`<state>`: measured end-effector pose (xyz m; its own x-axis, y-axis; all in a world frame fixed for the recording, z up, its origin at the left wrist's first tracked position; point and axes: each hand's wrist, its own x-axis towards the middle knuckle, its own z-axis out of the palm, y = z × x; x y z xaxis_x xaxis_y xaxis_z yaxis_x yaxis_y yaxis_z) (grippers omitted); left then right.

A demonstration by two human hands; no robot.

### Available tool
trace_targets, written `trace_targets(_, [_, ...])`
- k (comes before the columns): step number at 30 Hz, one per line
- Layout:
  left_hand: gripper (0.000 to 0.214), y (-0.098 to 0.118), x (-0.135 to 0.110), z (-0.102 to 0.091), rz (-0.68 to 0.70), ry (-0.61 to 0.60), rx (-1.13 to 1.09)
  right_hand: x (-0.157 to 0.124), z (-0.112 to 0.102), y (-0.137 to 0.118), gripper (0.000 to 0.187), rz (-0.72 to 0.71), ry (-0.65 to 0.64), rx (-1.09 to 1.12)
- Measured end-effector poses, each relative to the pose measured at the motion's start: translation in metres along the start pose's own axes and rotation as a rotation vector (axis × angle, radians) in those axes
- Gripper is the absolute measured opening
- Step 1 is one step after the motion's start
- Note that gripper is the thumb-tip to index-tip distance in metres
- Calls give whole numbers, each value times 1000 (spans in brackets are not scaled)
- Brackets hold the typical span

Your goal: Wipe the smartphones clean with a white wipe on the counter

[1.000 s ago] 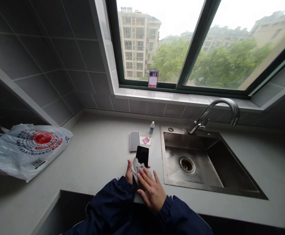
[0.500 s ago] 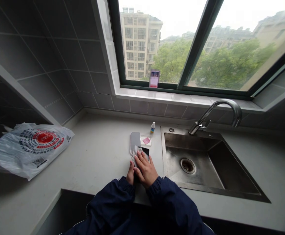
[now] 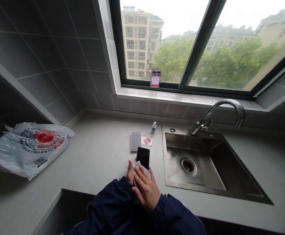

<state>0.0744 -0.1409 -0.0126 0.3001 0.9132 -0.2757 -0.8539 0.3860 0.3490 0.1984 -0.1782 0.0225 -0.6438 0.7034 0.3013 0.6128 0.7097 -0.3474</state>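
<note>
From my end, biggest first: window [image 3: 181, 52] up top, then the pale surface [image 3: 100, 140] below it. Steel sink [image 3: 206, 163] is set in on the R side; plastic bag [image 3: 29, 150] w/ red & black print lies far L. Curved tap [image 3: 207, 114] stands at the sink's back edge.

My R hand [image 3: 146, 187]: grip wide, fingers laid flat on the cloth, slightly spread. My L hand [image 3: 130, 174]: grip holding the black device [image 3: 143, 156] from beneath, thumb up along its L side. Device is btwn my hands at the front of the surface, L of the sink, upper part showing, lower part hidden by hand & cloth.

Grey-faced device [image 3: 135, 141] lies flat just beyond it. Pale cloth [image 3: 137, 164] sits btwn R fingers & black device. Clear case [image 3: 151, 143] is right beside the grey one; small bottle [image 3: 153, 128] upright nr the sink; pink piece [image 3: 147, 140] on the case.
</note>
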Motion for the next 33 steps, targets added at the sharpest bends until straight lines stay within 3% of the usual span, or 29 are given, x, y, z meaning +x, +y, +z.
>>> trace_targets(9, [69,-1,-3,11,97,-14,145,-28,-8,-4,59,-32,-46,-18])
trace_targets(16, [52,-5,1,1,100,73,-3,4,-5,15,55,-37,-31,-28])
trace_targets(18, [55,-3,7,-5,93,38,24,19,-3,24,55,-3,-14,-20])
trace_targets(22, [43,-2,17,-10,258,-23,96,43,0,46,52,78,18,6])
trace_targets(25, [48,-3,18,-6,249,-107,89,52,1,65,50,147,30,44])
trace_targets(29, [53,-3,16,-2,168,-238,97,46,5,79,48,202,53,65])
trace_targets(33, [52,-1,14,0,175,-208,56,24,9,66,49,148,93,35])
